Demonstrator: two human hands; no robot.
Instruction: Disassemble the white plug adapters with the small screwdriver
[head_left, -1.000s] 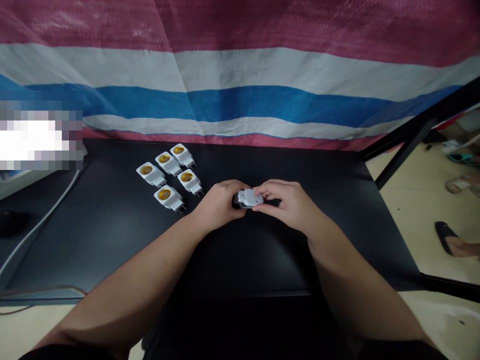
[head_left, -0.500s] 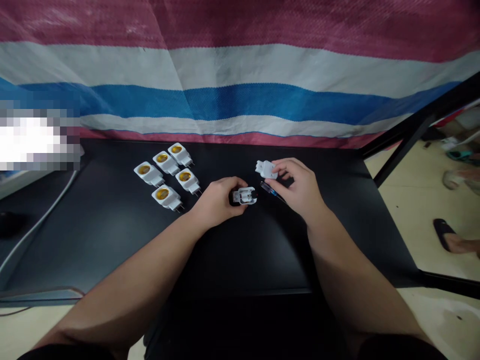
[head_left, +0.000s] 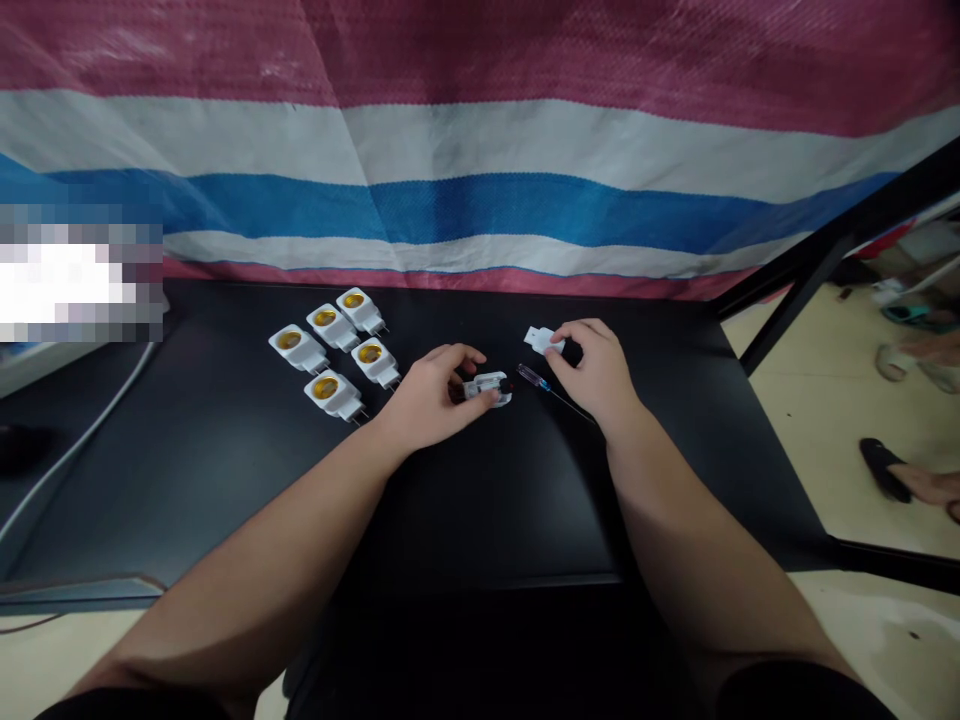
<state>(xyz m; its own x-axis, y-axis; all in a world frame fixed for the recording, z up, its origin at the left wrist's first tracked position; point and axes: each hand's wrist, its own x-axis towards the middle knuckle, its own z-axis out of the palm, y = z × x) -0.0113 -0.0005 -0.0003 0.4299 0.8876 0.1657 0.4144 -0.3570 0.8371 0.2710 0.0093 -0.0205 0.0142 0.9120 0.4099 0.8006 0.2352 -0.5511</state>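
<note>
Head view: opened white adapter [head_left: 487, 387], innards exposed.

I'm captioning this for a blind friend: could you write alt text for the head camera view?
Over a black table, a person's left hand holds an opened white plug adapter while the right hand holds its removed white cover and a small screwdriver. Five assembled adapters sit at left, a striped tarp behind.
</note>
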